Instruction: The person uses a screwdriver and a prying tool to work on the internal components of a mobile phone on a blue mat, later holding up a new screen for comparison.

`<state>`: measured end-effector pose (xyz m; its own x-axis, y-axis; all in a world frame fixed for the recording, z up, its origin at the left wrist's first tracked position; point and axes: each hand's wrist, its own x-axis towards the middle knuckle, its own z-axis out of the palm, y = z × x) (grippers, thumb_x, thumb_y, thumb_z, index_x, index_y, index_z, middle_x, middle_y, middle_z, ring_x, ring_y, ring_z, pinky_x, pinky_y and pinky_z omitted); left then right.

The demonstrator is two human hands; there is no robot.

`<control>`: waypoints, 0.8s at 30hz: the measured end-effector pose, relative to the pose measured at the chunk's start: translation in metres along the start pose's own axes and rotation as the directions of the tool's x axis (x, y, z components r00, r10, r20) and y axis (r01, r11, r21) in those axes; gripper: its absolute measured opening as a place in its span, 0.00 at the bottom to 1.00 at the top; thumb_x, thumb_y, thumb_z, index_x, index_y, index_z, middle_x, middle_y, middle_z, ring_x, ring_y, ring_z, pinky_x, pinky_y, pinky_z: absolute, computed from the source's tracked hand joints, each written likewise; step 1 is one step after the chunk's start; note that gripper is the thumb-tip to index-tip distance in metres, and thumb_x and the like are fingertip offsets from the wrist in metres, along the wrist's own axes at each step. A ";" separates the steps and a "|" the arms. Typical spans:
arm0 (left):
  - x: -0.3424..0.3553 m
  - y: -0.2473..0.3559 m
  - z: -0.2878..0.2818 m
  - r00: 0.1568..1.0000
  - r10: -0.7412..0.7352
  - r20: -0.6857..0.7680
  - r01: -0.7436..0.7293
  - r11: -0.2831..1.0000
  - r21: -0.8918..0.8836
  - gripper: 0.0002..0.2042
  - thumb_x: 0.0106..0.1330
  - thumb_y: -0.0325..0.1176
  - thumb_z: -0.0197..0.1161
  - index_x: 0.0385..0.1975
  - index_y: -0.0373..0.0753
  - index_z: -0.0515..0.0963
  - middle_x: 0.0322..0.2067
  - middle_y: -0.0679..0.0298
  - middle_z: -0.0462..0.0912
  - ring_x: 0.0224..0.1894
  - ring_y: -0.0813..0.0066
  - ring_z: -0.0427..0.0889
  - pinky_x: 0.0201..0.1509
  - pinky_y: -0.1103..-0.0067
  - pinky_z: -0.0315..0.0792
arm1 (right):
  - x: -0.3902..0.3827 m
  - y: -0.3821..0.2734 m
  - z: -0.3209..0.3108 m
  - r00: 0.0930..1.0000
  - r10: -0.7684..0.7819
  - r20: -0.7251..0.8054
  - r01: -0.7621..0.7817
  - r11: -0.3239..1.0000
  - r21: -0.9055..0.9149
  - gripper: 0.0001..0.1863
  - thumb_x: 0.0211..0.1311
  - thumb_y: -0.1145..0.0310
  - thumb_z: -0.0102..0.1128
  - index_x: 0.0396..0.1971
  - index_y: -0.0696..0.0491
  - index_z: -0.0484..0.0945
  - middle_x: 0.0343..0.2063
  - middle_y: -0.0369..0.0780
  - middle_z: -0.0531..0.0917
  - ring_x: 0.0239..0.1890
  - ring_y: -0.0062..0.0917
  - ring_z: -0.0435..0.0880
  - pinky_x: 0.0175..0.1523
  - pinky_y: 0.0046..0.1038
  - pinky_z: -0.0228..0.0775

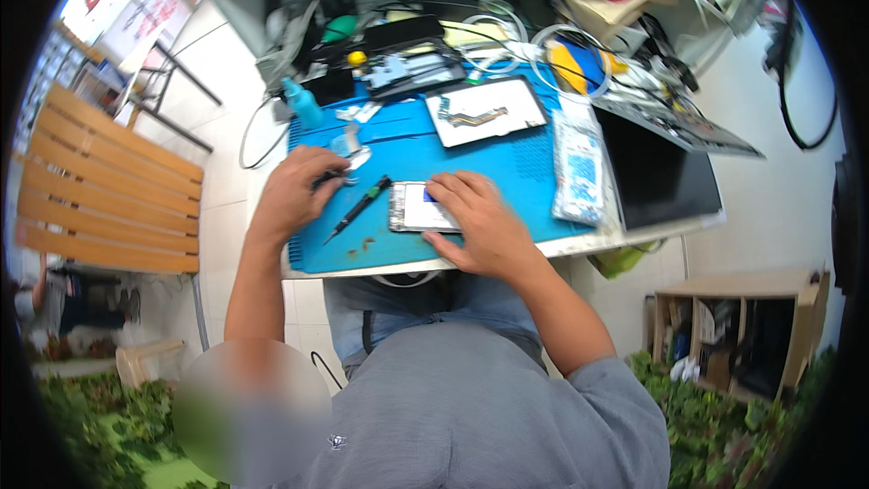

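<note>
On blue mat (pixel 407 158) of worktop (pixel 312 273), holding slim white-silver device (pixel 412 208) flat with right hand (pixel 480 226), thumb at near edge, fingers over top. With left hand (pixel 303 183), curling fingers around small dark item (pixel 328 177); cannot tell if gripping. Probably positioning device; next, needing steady support.

From my end the feed is bright and fairly even across the blue mat (pixel 407 158), though the upper-left edge washes out toward white. I get the right hand (pixel 489 231) slightly smeared and a round patch (pixel 252 412) at lower left blurred beyond reading. The fisheye bows the slatted wood (pixel 113 179), and black swallows the corners.
</note>
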<state>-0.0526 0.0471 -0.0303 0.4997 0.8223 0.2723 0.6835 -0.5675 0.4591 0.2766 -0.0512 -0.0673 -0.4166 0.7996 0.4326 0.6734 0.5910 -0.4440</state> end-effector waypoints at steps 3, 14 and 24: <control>0.003 0.020 -0.011 0.998 -0.059 -0.025 0.059 0.998 -0.019 0.11 0.67 0.29 0.81 0.48 0.41 0.92 0.47 0.59 0.93 0.51 0.60 0.90 0.56 0.67 0.84 | 0.002 -0.001 -0.001 1.000 0.011 0.022 -0.011 1.000 0.005 0.35 0.68 0.56 0.77 0.69 0.58 0.79 0.68 0.49 0.83 0.70 0.50 0.78 0.79 0.49 0.69; 0.098 -0.041 -0.102 0.867 -0.128 -0.481 0.070 0.988 -0.136 0.12 0.77 0.37 0.76 0.52 0.38 0.93 0.37 0.65 0.96 0.39 0.80 0.90 0.47 0.79 0.81 | 0.004 -0.010 0.000 0.997 0.066 0.051 -0.063 0.996 -0.065 0.35 0.69 0.59 0.75 0.72 0.59 0.78 0.69 0.49 0.81 0.72 0.48 0.76 0.79 0.51 0.66; 0.171 -0.084 -0.098 0.870 -0.112 -0.479 0.092 0.994 -0.065 0.13 0.77 0.41 0.76 0.52 0.41 0.94 0.38 0.64 0.97 0.40 0.78 0.92 0.49 0.79 0.82 | 0.006 -0.003 -0.005 0.997 0.064 0.043 -0.066 0.997 0.047 0.37 0.65 0.61 0.79 0.70 0.61 0.78 0.67 0.50 0.83 0.69 0.48 0.78 0.77 0.50 0.67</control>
<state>-0.0774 0.2395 0.0607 0.1031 0.8001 0.5909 0.6904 -0.4853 0.5366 0.2754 -0.0490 -0.0595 -0.3984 0.8395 0.3694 0.6701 0.5414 -0.5077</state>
